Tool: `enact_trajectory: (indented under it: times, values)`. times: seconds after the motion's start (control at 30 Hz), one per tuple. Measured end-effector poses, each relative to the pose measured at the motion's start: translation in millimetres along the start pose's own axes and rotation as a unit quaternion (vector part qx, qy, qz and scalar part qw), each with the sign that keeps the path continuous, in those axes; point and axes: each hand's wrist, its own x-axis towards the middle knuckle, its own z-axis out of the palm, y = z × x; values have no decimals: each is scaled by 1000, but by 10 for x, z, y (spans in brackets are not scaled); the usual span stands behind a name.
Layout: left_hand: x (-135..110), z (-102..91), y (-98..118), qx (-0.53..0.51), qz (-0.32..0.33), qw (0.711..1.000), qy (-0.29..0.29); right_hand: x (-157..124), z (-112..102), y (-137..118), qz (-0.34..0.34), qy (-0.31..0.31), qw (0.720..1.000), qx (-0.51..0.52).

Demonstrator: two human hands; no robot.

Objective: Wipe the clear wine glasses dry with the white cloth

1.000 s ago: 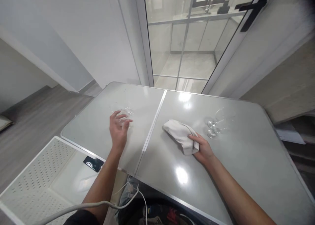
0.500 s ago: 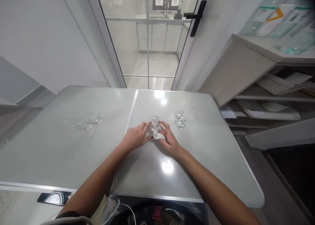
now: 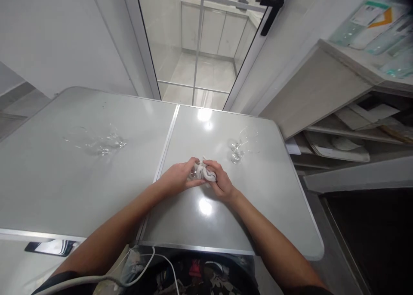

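Note:
Over the middle of the table, my left hand (image 3: 179, 177) curls around a clear glass (image 3: 192, 173), mostly hidden by fingers and cloth. My right hand (image 3: 223, 182) grips a bunched white cloth (image 3: 209, 174) pressed against that glass. Whether the cloth sits inside or around the glass I cannot tell. To the right of my hands lie two clear stemmed glasses, their round feet (image 3: 236, 158) toward me. Farther left, more clear stemmed glasses (image 3: 103, 150) lie on the grey-white tabletop (image 3: 112, 191), their outlines faint.
A metal seam (image 3: 167, 142) crosses the table. A phone (image 3: 53, 246) lies on a lower surface at front left, and a white cable (image 3: 142, 277) loops near my lap. Beyond the table stands a glazed door (image 3: 196, 45); a shelf unit (image 3: 290, 97) with plastic-wrapped items is at right.
My view has tilted down and turned slightly. Both hands stay together on the glass and cloth; the cloth is more tightly bunched between them. The other glasses stay in place on the table.

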Motion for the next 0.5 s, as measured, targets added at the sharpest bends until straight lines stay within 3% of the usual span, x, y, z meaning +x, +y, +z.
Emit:
enact_trajectory:
  times: [0.17,0.3,0.5]
  values:
    - [12,179,-107,142,11,985,95,23,136,-103,119,20,990,73]
    - [31,251,-182,198,30,969,145,88,195,-147,138,30,985,98]
    - [87,235,-124,174,99,952,230,165,128,-118,124,182,965,142]
